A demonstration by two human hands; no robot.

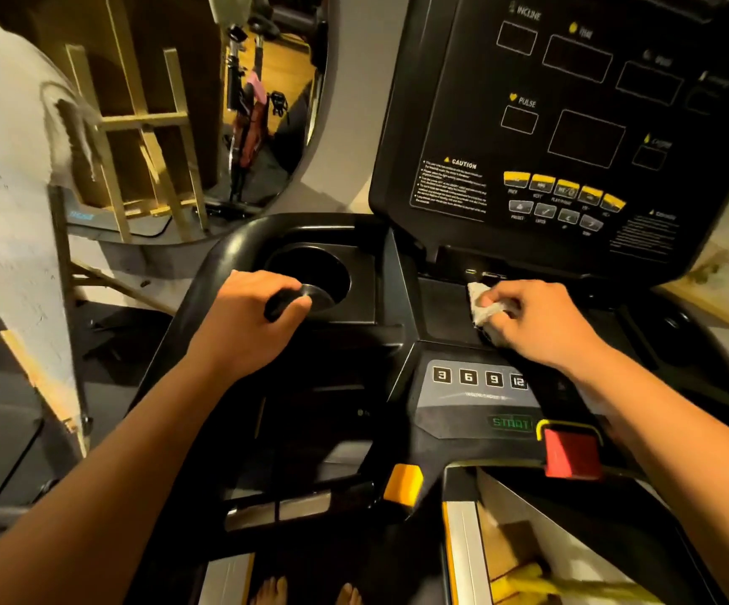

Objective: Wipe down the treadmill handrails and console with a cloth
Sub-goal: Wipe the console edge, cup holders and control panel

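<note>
The black treadmill console [572, 124] fills the upper right, with dark display windows and yellow buttons. Under it lies a flat tray section, where my right hand [537, 325] grips a crumpled white cloth [484, 307] and presses it on the surface. My left hand [249, 320] curls round a dark round object [297, 299] at the front rim of the left cup holder [310, 272]. The curved black handrail [223, 264] runs round the left side of the cup holder.
A keypad with numbers 3, 6, 9, 12 [480, 378], a green START button [512, 423] and a red safety key [570, 456] lie below my right hand. A yellow handle tip [404, 484] is lower centre. A mirror [205, 102] and white pillar [13, 211] stand left.
</note>
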